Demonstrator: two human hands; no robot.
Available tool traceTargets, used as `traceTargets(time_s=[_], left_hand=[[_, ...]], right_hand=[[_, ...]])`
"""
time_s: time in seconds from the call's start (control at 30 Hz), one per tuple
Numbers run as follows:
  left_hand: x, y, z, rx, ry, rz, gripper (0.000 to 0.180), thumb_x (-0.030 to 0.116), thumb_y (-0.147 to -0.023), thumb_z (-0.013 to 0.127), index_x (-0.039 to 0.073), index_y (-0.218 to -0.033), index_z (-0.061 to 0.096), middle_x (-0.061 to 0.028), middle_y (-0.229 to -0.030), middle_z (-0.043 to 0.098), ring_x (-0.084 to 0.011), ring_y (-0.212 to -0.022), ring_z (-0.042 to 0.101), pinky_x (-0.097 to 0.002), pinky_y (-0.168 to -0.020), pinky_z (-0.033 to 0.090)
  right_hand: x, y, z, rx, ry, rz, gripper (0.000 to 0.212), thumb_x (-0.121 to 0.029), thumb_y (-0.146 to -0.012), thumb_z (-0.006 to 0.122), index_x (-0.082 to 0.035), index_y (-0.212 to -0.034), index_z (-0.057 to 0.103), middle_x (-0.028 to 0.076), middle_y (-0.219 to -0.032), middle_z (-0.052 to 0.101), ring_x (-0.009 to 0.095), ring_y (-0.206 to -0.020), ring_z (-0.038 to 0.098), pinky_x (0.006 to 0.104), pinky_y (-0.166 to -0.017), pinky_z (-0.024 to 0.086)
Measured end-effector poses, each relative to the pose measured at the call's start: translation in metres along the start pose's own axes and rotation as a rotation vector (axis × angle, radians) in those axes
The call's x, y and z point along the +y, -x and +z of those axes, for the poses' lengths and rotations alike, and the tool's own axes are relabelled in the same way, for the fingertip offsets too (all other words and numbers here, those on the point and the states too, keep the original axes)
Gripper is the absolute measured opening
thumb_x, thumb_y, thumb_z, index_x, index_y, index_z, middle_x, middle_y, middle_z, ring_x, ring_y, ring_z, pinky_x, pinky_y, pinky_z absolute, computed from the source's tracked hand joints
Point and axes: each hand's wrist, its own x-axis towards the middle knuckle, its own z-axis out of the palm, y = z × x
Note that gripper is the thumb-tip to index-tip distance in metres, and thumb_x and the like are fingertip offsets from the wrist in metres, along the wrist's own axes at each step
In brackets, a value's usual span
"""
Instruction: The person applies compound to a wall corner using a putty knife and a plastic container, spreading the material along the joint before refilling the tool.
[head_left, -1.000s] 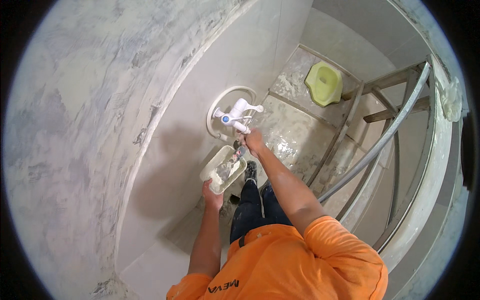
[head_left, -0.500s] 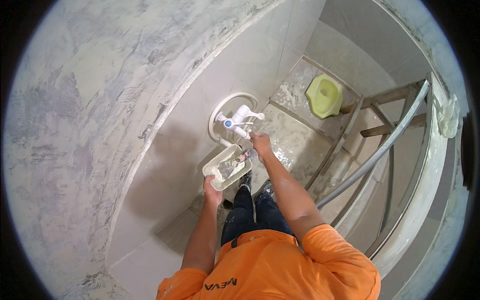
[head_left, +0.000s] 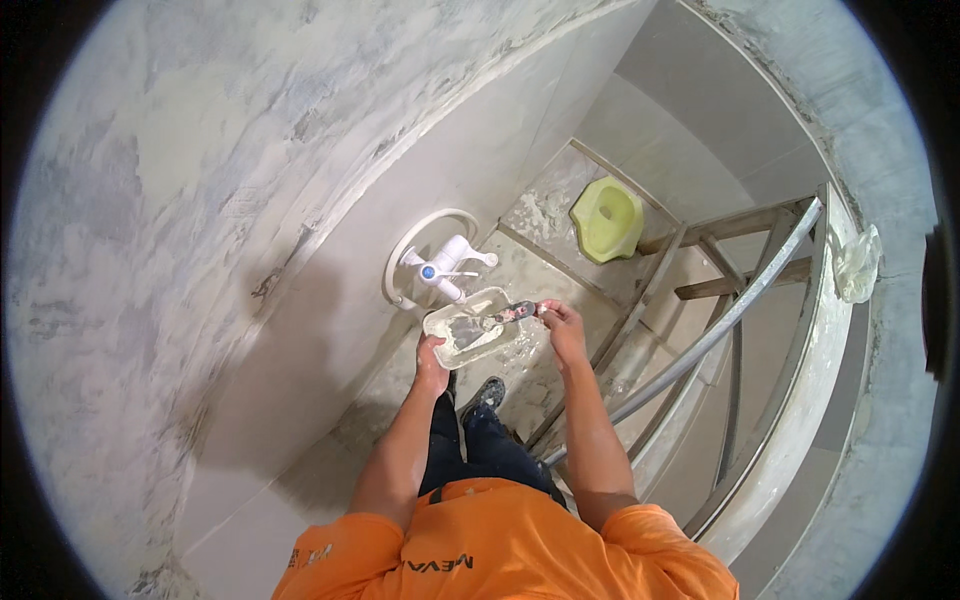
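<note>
My left hand (head_left: 431,362) grips the near-left rim of a shallow off-white plastic tub (head_left: 488,350), smeared inside with pale putty. A putty knife lies in it, its grey blade (head_left: 466,330) in the putty and its dark handle (head_left: 517,312) sticking out over the right rim. Close by the handle's end, my right hand (head_left: 563,330) is closed, fingertips together. Whether it pinches the handle or a small pale bit is unclear. Just above the tub, a white plastic tap (head_left: 443,272) with a blue cap juts from the wall.
A pale hose (head_left: 396,262) loops around the tap. Beyond, a yellow-green squat toilet (head_left: 608,220) is set in a smeared raised floor. A wooden frame (head_left: 640,300) with a curved metal rail (head_left: 720,325) stands at right, a crumpled plastic bag (head_left: 856,264) on it. The floor (head_left: 540,262) looks wet.
My right hand has left the tap's spout and come down right, beside the putty knife's handle. The tub has tilted flatter and shifted slightly right. The whole view has shifted, and my feet have moved.
</note>
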Motion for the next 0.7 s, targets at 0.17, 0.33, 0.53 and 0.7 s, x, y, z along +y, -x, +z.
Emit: traceTargets(time_s=[0.17,0.33,0.53,0.7], left_hand=[[-0.026,-0.022,0.028,-0.014,-0.061,-0.144,0.061,0.011,-0.075,0.057,0.007,-0.135,0.054,-0.0096,-0.122,0.061,-0.0266,-0.116,0.059,-0.0414,-0.102,0.048],[-0.036,0.005,0.084,-0.096,-0.261,-0.139,0.046,0.014,-0.079,0.055,0.008,-0.124,0.058,-0.0091,-0.111,0.062,-0.0261,-0.103,0.062,-0.0398,-0.094,0.051],[-0.014,0.043,0.089,-0.109,-0.256,-0.158,0.052,0.012,-0.079,0.054,0.008,-0.131,0.053,-0.0096,-0.113,0.061,-0.0273,-0.105,0.061,-0.0416,-0.096,0.051],[0.018,0.066,0.030,-0.028,-0.203,-0.161,0.060,0.008,-0.074,0.055,0.008,-0.134,0.054,-0.0104,-0.123,0.062,-0.0289,-0.115,0.061,-0.0424,-0.100,0.051]], right_hand=[[-0.086,0.034,0.015,0.181,0.418,-0.413,0.019,-0.006,-0.090,0.064,-0.002,-0.108,0.068,0.008,-0.100,0.072,0.019,-0.095,0.066,0.0316,-0.088,0.049],[-0.174,0.043,0.060,-0.218,0.695,-0.705,0.034,-0.005,-0.087,0.065,-0.007,-0.120,0.065,0.012,-0.111,0.070,0.029,-0.099,0.066,0.0399,-0.092,0.051],[-0.197,0.023,0.115,-0.668,1.057,-0.933,0.037,-0.005,-0.087,0.064,-0.010,-0.123,0.064,0.013,-0.111,0.070,0.034,-0.102,0.066,0.0452,-0.090,0.052],[-0.194,0.022,0.140,-0.826,1.394,-0.789,0.034,-0.012,-0.093,0.059,-0.008,-0.126,0.063,0.017,-0.106,0.069,0.037,-0.098,0.067,0.0486,-0.083,0.053]])
